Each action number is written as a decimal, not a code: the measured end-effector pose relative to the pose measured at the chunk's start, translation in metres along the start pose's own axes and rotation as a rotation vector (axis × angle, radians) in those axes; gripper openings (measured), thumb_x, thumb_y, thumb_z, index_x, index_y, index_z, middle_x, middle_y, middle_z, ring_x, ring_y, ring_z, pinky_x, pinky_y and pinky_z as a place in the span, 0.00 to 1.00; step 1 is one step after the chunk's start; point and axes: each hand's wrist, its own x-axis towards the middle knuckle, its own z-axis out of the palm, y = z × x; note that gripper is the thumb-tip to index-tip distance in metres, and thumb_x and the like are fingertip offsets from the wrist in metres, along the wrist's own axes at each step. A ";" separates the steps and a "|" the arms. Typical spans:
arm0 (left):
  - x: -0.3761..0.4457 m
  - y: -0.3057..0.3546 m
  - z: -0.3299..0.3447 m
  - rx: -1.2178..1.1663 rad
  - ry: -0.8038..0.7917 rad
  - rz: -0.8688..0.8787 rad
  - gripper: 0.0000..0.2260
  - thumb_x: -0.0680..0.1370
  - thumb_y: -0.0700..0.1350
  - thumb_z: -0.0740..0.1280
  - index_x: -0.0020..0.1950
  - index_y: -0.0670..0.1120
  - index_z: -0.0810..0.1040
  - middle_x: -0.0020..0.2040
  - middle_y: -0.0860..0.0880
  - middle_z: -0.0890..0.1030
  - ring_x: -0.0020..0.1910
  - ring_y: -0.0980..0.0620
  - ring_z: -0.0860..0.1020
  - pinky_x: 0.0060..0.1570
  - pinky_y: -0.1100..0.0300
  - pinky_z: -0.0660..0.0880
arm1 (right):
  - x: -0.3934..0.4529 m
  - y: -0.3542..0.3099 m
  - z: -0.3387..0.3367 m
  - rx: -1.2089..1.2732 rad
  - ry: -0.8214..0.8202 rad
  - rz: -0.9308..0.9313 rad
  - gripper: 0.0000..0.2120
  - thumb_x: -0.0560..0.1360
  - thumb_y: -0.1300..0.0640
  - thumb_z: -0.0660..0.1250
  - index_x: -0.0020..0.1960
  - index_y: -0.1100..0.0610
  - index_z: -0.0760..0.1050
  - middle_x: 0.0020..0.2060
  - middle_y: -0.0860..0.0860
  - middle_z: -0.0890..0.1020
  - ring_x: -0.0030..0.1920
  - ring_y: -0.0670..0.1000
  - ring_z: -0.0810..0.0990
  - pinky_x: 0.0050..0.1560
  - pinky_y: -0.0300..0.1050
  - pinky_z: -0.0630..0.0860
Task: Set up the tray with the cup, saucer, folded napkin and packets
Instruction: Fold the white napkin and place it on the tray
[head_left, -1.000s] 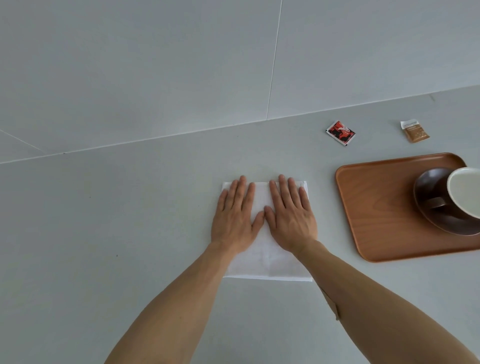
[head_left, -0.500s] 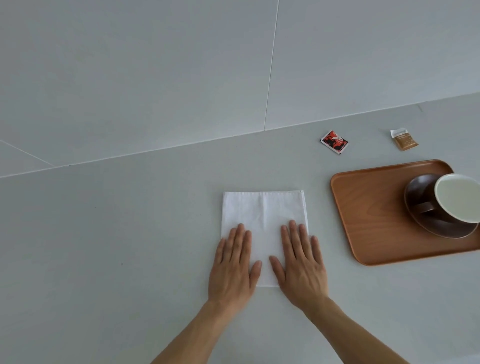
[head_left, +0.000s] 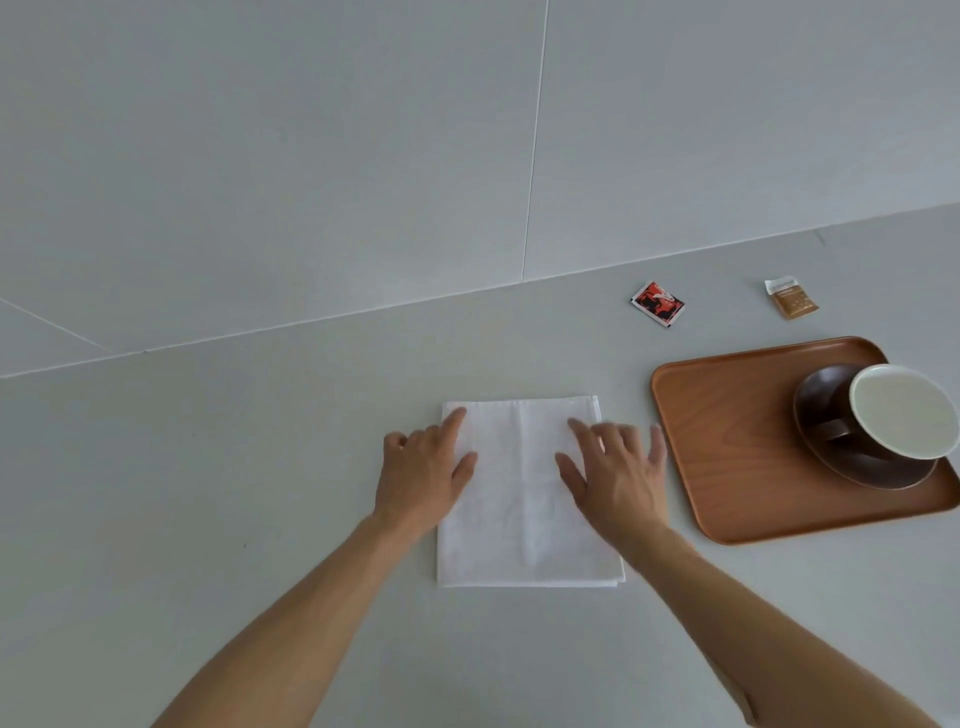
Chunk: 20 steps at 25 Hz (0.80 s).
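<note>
A white folded napkin (head_left: 522, 499) lies flat on the grey counter in the middle. My left hand (head_left: 423, 475) is at its left edge, index finger stretched onto the upper left corner. My right hand (head_left: 615, 475) lies over its right side with the fingers spread and blurred. To the right sits a brown wooden tray (head_left: 727, 441). On the tray stands a dark brown saucer (head_left: 815, 410) with a cup (head_left: 904, 410), white inside, on it. A red packet (head_left: 658, 304) and a tan packet (head_left: 790, 298) lie on the counter behind the tray.
A pale tiled wall rises behind the counter. Grey counter surface stretches to the left of the napkin and in front of it.
Both hands slid down the napkin toward me, then moved apart to its left and right sides and up again. The napkin has stayed flat in place.
</note>
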 end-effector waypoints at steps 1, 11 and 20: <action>0.018 0.000 -0.008 -0.024 -0.042 -0.014 0.22 0.79 0.56 0.60 0.70 0.48 0.68 0.53 0.46 0.80 0.51 0.44 0.78 0.51 0.49 0.70 | 0.020 0.002 -0.009 0.008 -0.047 0.003 0.25 0.77 0.42 0.62 0.71 0.52 0.68 0.63 0.54 0.76 0.64 0.59 0.72 0.69 0.63 0.62; 0.091 0.005 -0.038 -0.017 -0.395 -0.048 0.19 0.75 0.49 0.68 0.63 0.46 0.68 0.57 0.44 0.75 0.52 0.43 0.77 0.47 0.51 0.75 | 0.097 0.009 -0.029 -0.067 -0.400 -0.184 0.28 0.74 0.44 0.68 0.71 0.47 0.64 0.62 0.51 0.74 0.61 0.55 0.71 0.58 0.52 0.69; 0.082 0.001 -0.036 -0.080 -0.347 0.065 0.08 0.77 0.45 0.65 0.55 0.46 0.76 0.56 0.47 0.72 0.56 0.47 0.72 0.43 0.54 0.70 | 0.102 0.002 -0.029 -0.029 -0.411 -0.168 0.20 0.72 0.49 0.72 0.61 0.52 0.70 0.57 0.51 0.76 0.57 0.55 0.73 0.53 0.50 0.70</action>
